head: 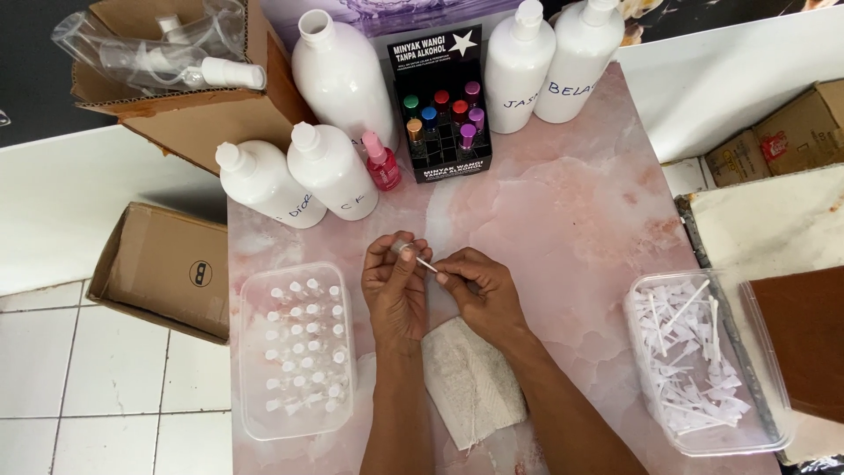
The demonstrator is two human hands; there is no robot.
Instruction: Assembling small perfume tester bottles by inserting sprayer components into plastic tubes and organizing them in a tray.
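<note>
Centrally, both hands' fingers (pixel 413 255) w/ small vial (pixel 403 248), table (pixel 563 211) edges distant.

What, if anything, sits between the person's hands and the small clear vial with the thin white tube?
Nothing visible. The left hand already grips the small clear vial at its fingertips, and the right hand pinches the thin white tube right at the vial. The folded white cloth lies below the hands, out of the way.
</note>
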